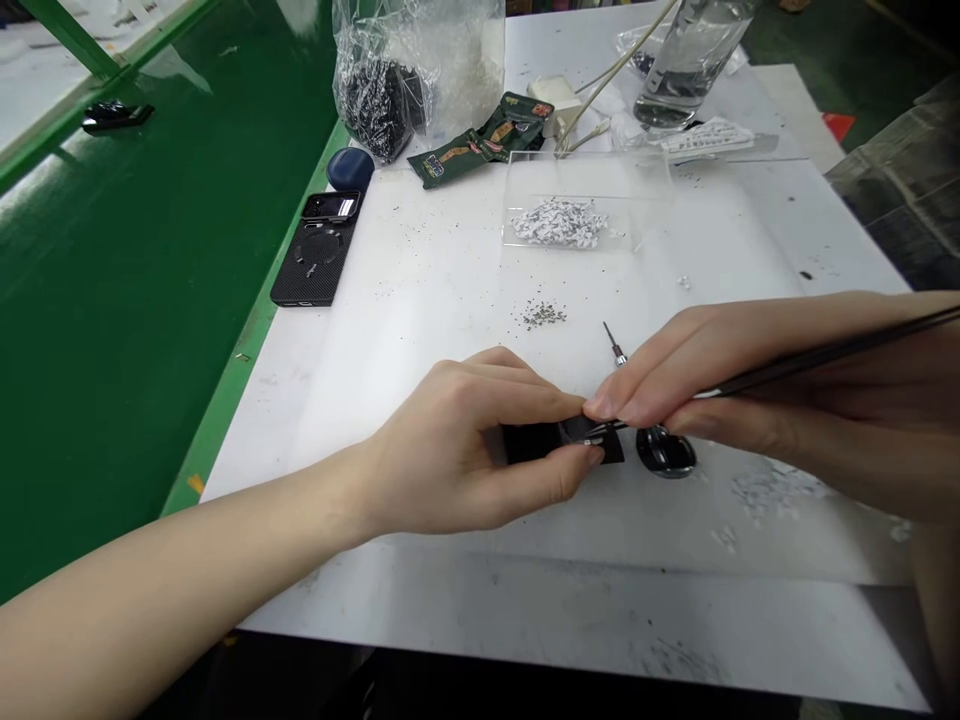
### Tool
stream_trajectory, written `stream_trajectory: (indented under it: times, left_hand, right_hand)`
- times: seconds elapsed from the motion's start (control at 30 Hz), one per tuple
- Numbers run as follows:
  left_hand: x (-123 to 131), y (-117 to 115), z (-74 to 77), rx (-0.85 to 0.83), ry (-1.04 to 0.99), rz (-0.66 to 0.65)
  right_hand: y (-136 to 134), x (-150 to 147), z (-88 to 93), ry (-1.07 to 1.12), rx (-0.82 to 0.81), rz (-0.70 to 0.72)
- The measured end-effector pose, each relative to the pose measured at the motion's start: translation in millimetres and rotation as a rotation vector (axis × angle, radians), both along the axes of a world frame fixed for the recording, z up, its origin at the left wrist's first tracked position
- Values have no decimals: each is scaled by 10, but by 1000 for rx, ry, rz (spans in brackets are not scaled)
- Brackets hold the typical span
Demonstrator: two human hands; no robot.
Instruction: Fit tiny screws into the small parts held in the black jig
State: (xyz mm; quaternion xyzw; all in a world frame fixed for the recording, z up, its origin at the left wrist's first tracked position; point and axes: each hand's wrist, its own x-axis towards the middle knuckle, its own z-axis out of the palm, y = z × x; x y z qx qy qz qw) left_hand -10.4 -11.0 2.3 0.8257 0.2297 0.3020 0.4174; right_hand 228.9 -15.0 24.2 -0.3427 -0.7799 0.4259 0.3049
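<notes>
My left hand (480, 440) pinches a small black flat part (529, 443) that rests on the white table sheet (420, 290). My right hand (720, 385) grips black tweezers (810, 358), whose tips meet the black part right at my left fingertips. A small screwdriver (613, 345) lies just behind my right fingers. A round black piece (666, 452) sits on the sheet under my right hand.
A clear tray (585, 175) holds a heap of tiny white parts (559, 222); a pile of tiny screws (541, 315) lies in front of it. A black phone (316, 248), a plastic bag (409, 70), green packets (480, 140) and a water bottle (686, 60) stand farther back. A green belt (135, 280) runs along the left.
</notes>
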Motion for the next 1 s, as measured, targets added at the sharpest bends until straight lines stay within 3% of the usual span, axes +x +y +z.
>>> stream_trajectory:
  times: [1.0]
  left_hand:
    - [-4, -1, 21, 0, 44, 9]
  right_hand:
    - [19, 1, 12, 31, -33, 55]
